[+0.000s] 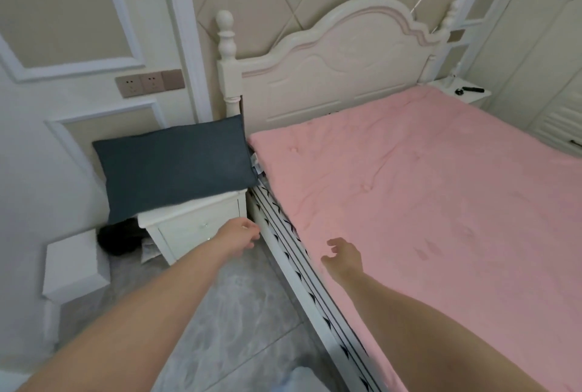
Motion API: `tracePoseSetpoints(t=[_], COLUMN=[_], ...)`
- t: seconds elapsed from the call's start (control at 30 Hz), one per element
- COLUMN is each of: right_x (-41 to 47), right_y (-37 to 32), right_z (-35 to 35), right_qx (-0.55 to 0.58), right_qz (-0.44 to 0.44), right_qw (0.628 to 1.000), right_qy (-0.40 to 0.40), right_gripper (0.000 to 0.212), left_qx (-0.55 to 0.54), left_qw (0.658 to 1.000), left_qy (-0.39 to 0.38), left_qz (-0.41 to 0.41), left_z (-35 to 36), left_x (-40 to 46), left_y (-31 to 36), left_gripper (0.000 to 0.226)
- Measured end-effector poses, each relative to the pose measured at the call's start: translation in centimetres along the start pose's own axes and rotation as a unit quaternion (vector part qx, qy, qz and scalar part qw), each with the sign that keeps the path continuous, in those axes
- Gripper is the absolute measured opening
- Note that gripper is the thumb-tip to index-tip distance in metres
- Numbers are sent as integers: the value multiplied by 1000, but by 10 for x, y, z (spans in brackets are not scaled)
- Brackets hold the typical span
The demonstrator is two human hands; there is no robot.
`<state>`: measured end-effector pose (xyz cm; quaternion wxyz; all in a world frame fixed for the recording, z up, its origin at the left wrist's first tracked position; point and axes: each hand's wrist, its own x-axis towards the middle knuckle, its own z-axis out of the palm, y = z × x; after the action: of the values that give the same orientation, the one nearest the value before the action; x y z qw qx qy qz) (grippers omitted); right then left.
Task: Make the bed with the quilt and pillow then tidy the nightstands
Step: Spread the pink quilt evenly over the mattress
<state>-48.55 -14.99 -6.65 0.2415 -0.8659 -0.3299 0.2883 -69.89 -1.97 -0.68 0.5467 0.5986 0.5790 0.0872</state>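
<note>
Pink quilt [425, 202] lay flat over the bed [315, 313], and the dark pillow [176, 165] sat on the near nightstand [201, 221]. Left hand [241, 234], fingers loosely curled, held nothing beside the nightstand; right hand [345, 254] hovered spread above the quilt's edge.

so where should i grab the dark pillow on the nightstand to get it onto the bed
Take the pillow by its near long edge, which overhangs the nightstand front, probably one hand toward each end. Come from the front: left hand is nearest, and the wall blocks the far edge.
</note>
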Motion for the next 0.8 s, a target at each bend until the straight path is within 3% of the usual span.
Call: tracePoseSetpoints(t=[0.23,0.57,0.8], right_x=[104,281,358], right_y=[-37,-105,-150], right_z=[27,-1,10], right_qx=[5,-8,-19], right_qz=[3,15,24], right_qw=[1000,999,999], right_qy=[-10,-29,-36], right_gripper=[39,31,27], left_qx=[22,35,79], left_qw=[999,999,997], left_qy=[-37,20,2], left_qz=[-1,-7,-5], left_z=[-21,-59,-73], left_x=[107,271,357], left_y=[45,130,152], left_gripper=[12,12,11])
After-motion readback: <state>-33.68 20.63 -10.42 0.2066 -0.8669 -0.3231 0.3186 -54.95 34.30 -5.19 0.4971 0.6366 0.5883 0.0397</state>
